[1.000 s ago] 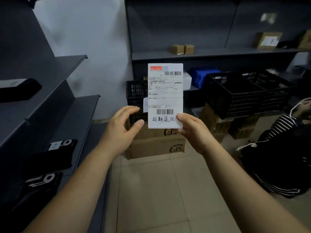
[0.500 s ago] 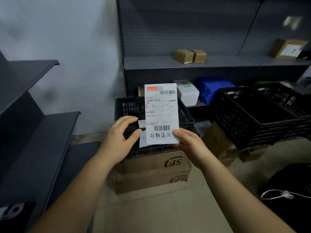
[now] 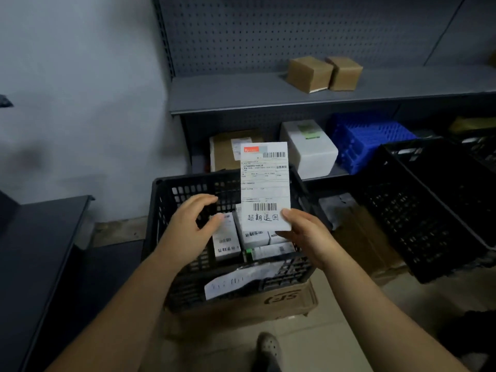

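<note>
While the right hand [image 3: 308, 237] pinches the label [image 3: 264, 183] by its lower right corner, upright over the crate [image 3: 188, 189] toward its far edge, the left hand [image 3: 188, 232] hangs loosely spread just left of it, above white boxes [image 3: 226, 237] inside. The crate sits on a carton [image 3: 268, 302]; 2 brown boxes [image 3: 308, 73] stand on the shelf [image 3: 228, 95] behind.

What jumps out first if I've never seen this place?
The white labelled parcel, with its barcodes and handwritten characters facing you, is held up at centre by the right hand. Just below it is a black crate holding similar labelled boxes, and the left hand hovers over them.
</note>
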{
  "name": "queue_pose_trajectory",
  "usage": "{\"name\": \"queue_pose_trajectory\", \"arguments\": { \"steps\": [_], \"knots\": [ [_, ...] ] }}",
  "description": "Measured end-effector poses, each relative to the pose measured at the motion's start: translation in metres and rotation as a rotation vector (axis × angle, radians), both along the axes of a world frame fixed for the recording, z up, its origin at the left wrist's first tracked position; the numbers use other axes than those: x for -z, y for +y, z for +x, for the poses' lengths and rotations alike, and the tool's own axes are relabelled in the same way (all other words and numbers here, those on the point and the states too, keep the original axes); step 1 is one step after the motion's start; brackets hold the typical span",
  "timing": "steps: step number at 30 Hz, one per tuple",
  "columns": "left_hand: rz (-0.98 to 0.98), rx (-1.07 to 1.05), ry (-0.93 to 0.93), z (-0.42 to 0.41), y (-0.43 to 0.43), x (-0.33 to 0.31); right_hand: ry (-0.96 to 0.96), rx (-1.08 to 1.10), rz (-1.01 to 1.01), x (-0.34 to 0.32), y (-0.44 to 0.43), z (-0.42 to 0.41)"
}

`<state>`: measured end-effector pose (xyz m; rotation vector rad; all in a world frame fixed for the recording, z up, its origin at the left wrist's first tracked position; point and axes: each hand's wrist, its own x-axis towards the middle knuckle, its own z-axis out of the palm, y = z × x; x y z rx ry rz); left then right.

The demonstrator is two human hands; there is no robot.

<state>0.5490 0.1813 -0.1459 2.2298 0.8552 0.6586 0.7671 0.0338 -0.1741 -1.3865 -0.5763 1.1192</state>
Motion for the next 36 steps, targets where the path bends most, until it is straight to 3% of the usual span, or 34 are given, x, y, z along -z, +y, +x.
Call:
{"name": "queue_pose_trajectory", "arguments": {
  "steps": [9, 14, 19, 23, 26, 28, 32, 36],
  "knots": [
    [-0.233, -0.147, 0.112, 0.072, 0.072, 0.071, 0.108, -0.12, -0.18, 0.079, 0.089, 0.087],
    [-0.386, -0.2, 0.189, 0.068, 0.074, 0.12, 0.235, -0.147, -0.391, 0.142, 0.112, 0.069],
    [-0.521, -0.276, 0.318, 0.058, 0.097, 0.161, 0.185, -0.241, -0.555, 0.179, 0.148, 0.043],
    [-0.821, -0.419, 0.425, 0.048, 0.118, 0.195, 0.211, -0.272, -0.647, 0.201, 0.176, 0.017],
    [-0.945, -0.376, 0.404, 0.046, 0.127, 0.216, 0.212, -0.257, -0.692, 0.215, 0.186, 0.005],
    [-0.981, -0.378, 0.362, 0.049, 0.132, 0.224, 0.064, -0.28, -0.735, 0.22, 0.19, 0.005],
    [-1.009, -0.364, 0.329, 0.064, 0.136, 0.239, -0.456, -0.418, -0.828, 0.221, 0.196, 0.005],
    [-0.99, -0.344, 0.341, 0.066, 0.136, 0.252, -0.737, -0.379, -0.847, 0.223, 0.201, -0.004]
  ]
}}
